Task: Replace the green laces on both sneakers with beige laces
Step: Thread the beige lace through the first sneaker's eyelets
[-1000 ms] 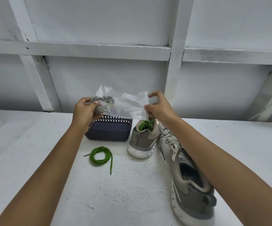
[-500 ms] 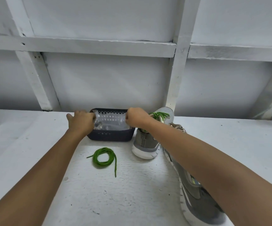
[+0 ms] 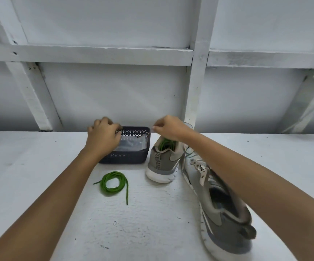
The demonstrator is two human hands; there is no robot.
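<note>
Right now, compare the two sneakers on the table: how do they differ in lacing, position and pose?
Lacing: the far sneaker holds green lace; the near sneaker shows empty eyelets. Position: the far sneaker stands beside the basket; the near sneaker lies closer, partly under the right forearm. Pose: the far sneaker shows its heel squarely; the near sneaker is angled. Both are grey, white-soled.

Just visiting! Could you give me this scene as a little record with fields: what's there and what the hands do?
Basket: dark, at the back, clear plastic bag inside
Loose lace: green, coiled before the basket
Far sneaker: upright, green lace in it
Near sneaker: at right, heel toward the camera
Left hand: over the basket, fingers curled, grip unclear
Right hand: above the far sneaker, curled, nothing visible in it
</note>
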